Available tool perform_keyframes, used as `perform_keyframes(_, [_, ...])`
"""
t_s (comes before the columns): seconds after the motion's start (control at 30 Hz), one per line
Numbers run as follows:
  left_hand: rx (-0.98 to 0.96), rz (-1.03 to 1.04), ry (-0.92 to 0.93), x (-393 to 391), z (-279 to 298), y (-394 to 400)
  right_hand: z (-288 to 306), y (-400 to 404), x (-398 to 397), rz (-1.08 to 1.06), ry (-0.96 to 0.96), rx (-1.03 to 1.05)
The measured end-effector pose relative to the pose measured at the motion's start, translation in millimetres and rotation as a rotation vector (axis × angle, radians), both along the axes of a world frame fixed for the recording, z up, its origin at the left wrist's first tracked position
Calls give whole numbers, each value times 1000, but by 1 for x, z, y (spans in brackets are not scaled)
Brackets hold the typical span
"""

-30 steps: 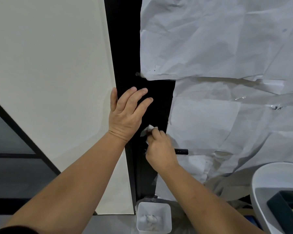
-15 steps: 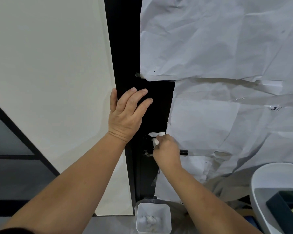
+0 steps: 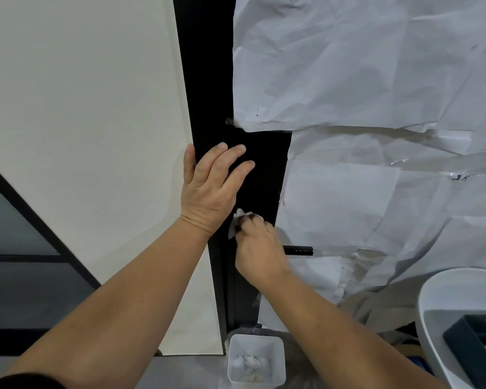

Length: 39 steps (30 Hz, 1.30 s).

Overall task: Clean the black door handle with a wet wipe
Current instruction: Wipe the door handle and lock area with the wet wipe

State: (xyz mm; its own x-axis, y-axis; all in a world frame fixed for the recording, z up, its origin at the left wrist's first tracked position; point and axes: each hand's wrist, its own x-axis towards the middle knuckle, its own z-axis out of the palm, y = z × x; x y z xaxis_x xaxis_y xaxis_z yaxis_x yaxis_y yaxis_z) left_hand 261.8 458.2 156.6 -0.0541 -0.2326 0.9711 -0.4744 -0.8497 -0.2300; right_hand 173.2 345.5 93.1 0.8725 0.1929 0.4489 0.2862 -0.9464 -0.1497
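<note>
- White wall panel (image 3: 82, 122), left of the black door frame (image 3: 208, 80): plain, pale; a dark-framed glass section (image 3: 17, 248) sits lower and further left of the frame.
- Left hand (image 3: 208, 189), on the black door frame: flat, fingers straight and spread, pressing the dark surface above the handle. Holds nothing; looks like bracing.
- Wet wipe (image 3: 240, 219), just right of the frame edge: bunched white wad, pinched in the fingers of the right hand (image 3: 260, 248), pressed to the black area at the handle's inner end.
- Right hand: fingers curled round the wipe, covering the inner part of the handle.
- Black door handle (image 3: 299, 250), right of the frame: a horizontal bar; only its outer tip shows past the right hand. It shows faint pale flecks; wet or soiled, cannot tell.
- Progress, as a judgement: wiping is under way at the base end; the exposed tip looks not yet covered by the wipe. Left to do: the bar's outer length and underside, then discard the wipe.
- White square bin (image 3: 256, 360), below the handle on the floor: holds crumpled white wads, probably used wipes.
- Crumpled white paper sheets (image 3: 376, 80), right of the frame: taped over the door, some clear tape glinting.
- White rounded tub (image 3: 432, 304), far right of the frame and low: a dark tray (image 3: 472, 341) with something yellow inside.
</note>
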Motion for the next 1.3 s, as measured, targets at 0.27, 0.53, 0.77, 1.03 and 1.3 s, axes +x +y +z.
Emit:
perform_keyframes(0.27, [0, -8, -12, 2, 0, 0, 2, 6, -3, 19, 41, -307])
perform_keyframes(0.53, [-4, -9, -13, 3, -1, 0, 0, 1, -2, 27, 23, -168])
perform_keyframes(0.77, [-1, -17, -8, 2, 0, 0, 3, 5, -1, -133, 51, 319])
perform_keyframes(1.03, [-6, -15, -13, 2, 0, 0, 7, -10, 4, -338, 80, 395])
perform_keyframes(1.3, [-1, -7, -8, 1, 1, 0, 17, -25, 10, -318, 179, 528])
